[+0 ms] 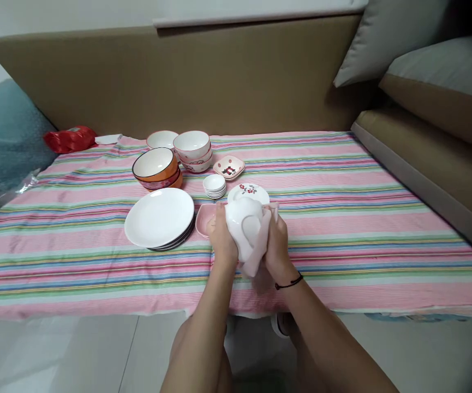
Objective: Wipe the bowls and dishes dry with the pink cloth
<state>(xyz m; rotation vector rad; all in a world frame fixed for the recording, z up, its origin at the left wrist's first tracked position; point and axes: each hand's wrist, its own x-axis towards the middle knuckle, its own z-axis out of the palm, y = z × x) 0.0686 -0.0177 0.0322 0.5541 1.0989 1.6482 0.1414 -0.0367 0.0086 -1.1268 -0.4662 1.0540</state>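
My left hand (221, 236) grips the left side of a small white bowl (242, 218), held up over the near part of the striped cloth. My right hand (276, 243) presses a pale pink cloth (256, 254) against the bowl's right side and underside. Both hands are closed around them. Just behind the bowl lie a pink dish (203, 219) and a small white plate with red flowers (249, 191).
A stack of white plates (159, 217) sits to the left. Behind are orange bowls (156, 166), stacked white bowls (192, 148), small saucers (214, 185) and a patterned dish (228, 166). A red bag (70, 138) lies far left. Sofa cushions (424, 82) rise at right.
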